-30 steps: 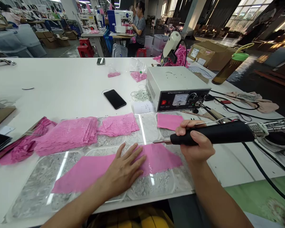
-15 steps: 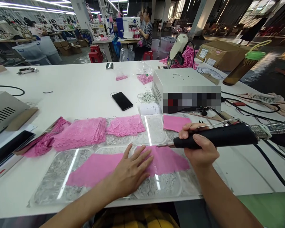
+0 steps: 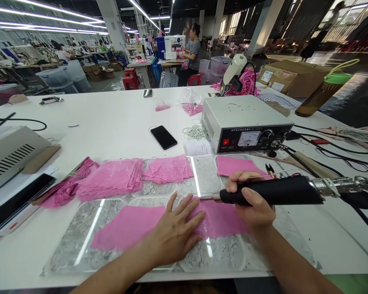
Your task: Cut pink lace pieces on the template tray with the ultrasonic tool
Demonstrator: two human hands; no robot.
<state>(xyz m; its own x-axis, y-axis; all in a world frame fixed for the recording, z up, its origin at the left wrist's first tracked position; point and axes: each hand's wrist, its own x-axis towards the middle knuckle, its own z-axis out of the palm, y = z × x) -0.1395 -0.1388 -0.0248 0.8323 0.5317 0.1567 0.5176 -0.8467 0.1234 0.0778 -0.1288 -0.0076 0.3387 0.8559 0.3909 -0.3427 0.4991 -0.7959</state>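
My left hand (image 3: 179,228) lies flat with fingers spread on a pink fabric piece (image 3: 223,220), its fingertips close to the fabric's upper edge. Another stretch of pink fabric (image 3: 129,226) shows left of this hand; whether the two are joined is hidden. My right hand (image 3: 253,200) is closed round the black grip of a handheld ultrasonic tool (image 3: 282,191). The tool's thin metal tip points left and sits at the fabric's upper edge, beside my left fingertips. Under the fabric is a clear plastic-covered grey mat (image 3: 70,232).
Pink lace stacks (image 3: 110,177) and a folded pink piece (image 3: 239,165) lie behind the mat. A control box (image 3: 248,122) with a dial and cables stands at back right. A phone (image 3: 163,137), snips (image 3: 270,170) and a bottle (image 3: 322,94) are about. People sit at sewing machines (image 3: 173,45) beyond.
The tool and my right hand have shifted slightly left along the fabric's upper edge, bringing the tip nearer my left fingers. My left hand stays flat. The whole view has tilted up a little.
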